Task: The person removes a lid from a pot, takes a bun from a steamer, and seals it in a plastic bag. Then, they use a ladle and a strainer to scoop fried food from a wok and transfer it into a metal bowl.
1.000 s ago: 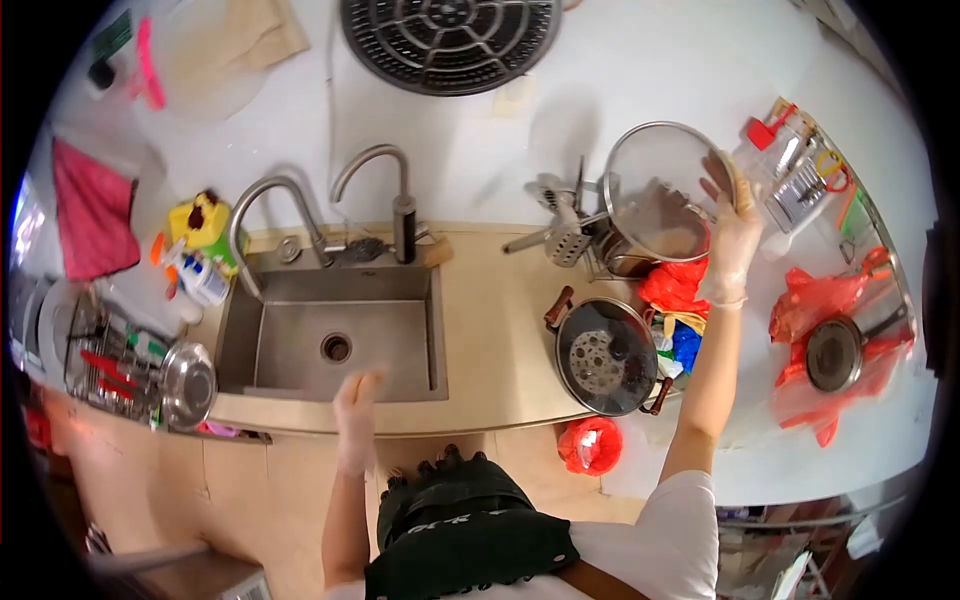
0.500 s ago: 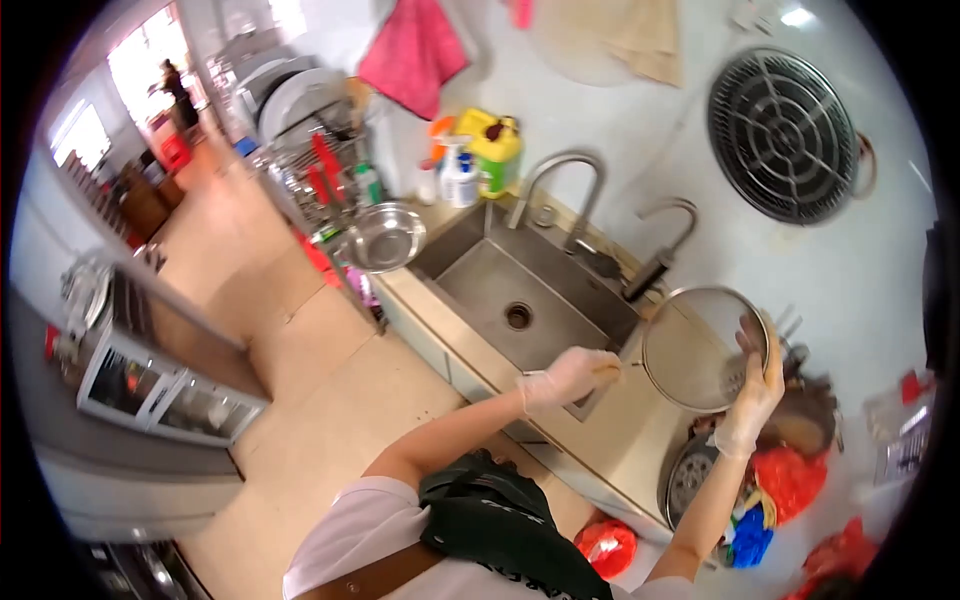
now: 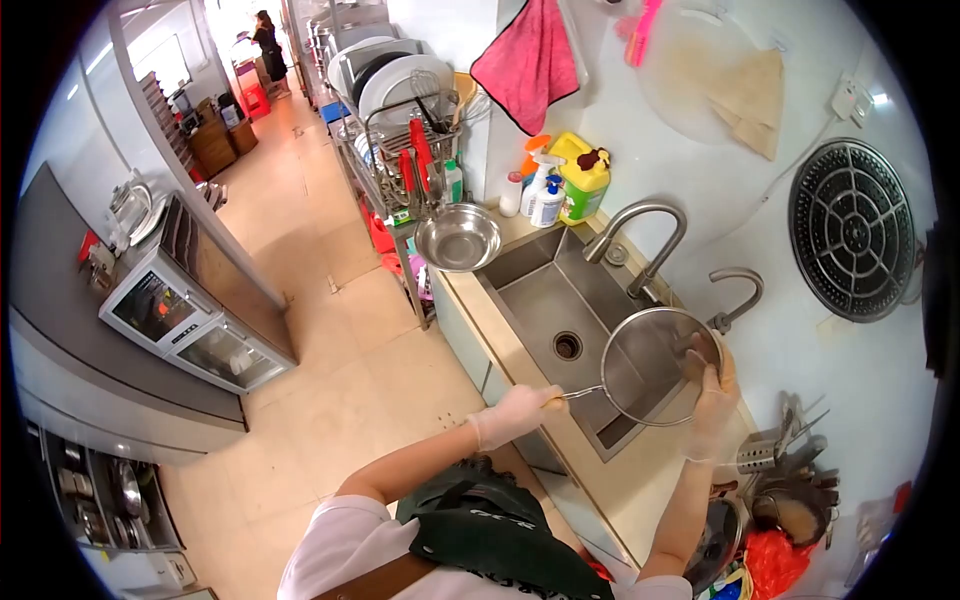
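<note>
Evidently for two-point support, the left hand (image 3: 508,415) grips the handle (image 3: 577,394) and the right hand (image 3: 714,400) the opposite side of a round, steel-rimmed mesh strainer (image 3: 650,366), over the right end of the grey sink (image 3: 530,290).

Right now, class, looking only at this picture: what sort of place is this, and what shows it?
Almost certainly a kitchen: there is a steel sink with a tap, upright plates and a long-handled strainer.

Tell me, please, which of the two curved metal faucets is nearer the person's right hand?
The smaller curved metal faucet, just beyond the right hand; the larger curved metal faucet arches over the grey steel sink, farther away.
</note>
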`<state>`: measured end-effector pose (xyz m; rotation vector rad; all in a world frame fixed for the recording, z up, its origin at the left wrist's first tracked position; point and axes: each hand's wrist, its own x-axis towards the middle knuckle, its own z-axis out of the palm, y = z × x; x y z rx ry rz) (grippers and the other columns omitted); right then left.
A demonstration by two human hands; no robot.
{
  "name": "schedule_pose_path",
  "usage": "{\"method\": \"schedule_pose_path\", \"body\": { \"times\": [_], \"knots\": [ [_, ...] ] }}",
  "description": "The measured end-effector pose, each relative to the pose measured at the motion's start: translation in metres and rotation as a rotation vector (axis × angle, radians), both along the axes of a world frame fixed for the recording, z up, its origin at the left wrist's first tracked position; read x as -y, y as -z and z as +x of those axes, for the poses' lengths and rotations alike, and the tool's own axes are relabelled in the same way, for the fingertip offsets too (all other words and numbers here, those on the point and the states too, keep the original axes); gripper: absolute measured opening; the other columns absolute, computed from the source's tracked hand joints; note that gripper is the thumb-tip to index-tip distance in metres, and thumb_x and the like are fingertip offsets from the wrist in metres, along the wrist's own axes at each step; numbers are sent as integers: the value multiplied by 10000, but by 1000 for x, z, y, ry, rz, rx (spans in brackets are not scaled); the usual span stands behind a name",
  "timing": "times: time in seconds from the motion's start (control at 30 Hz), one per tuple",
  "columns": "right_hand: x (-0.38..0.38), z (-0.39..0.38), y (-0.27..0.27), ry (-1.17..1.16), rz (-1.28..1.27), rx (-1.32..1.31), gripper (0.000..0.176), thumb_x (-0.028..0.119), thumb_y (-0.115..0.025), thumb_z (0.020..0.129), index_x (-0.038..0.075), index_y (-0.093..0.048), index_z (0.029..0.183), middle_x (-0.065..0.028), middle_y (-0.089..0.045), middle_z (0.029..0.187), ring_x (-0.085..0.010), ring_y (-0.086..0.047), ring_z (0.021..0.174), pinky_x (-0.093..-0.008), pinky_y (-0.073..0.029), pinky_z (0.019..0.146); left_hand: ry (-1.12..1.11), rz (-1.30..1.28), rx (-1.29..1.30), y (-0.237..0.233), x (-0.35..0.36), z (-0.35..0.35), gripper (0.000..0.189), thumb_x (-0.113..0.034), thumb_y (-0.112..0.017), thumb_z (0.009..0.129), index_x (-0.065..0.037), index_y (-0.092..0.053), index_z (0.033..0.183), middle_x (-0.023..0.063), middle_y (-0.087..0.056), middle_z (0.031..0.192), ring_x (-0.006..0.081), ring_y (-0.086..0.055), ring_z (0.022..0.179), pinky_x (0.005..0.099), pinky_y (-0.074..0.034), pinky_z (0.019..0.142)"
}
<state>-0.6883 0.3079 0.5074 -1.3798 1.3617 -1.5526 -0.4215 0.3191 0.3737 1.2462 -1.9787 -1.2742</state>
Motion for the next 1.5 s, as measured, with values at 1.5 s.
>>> {"method": "schedule_pose_path", "body": {
  "times": [1.5],
  "knots": [
    [-59,-396,91,1218,416,-1085,264,305,-694,789,108,-670,962,-112,-664,899,-307,-643,873,-418,-524,755,-261,819,-549,83,60,-146,141,-170,-489,986,-65,-544,910,32,-574,748,76,-371,500,221,-273,438]
  ]
}}
